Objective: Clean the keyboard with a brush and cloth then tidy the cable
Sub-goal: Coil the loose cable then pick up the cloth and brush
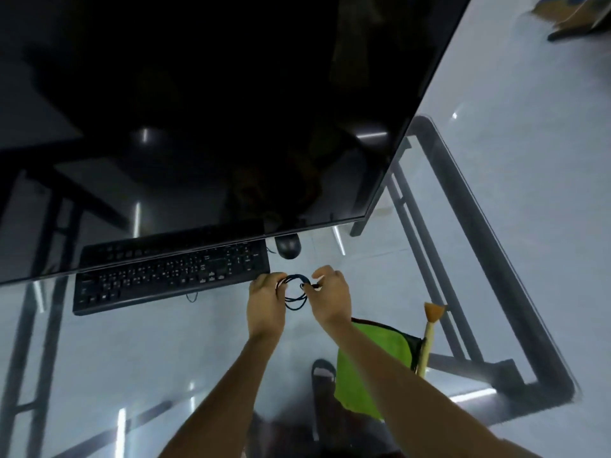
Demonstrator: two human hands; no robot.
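No readable text anywhere. Keyboard (pixel 170 279) key legends show as white specks, too blurred to make out. No brand or label legible on the monitor (pixel 198 110).

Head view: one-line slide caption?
Both hands, left and right, coil the cable beside the keyboard on a glass desk.

Keyboard (pixel 172 277) left, cloth (pixel 373 361) right; bare glass (pixel 165 352) between.

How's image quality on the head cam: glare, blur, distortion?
Head view: dim; the monitor is near black with glare streaks. The glass desk mirrors ceiling lights and shows the floor through it. Wide-angle bending at the edges. Soft blur on both hands and the cable, top right corner smeared.
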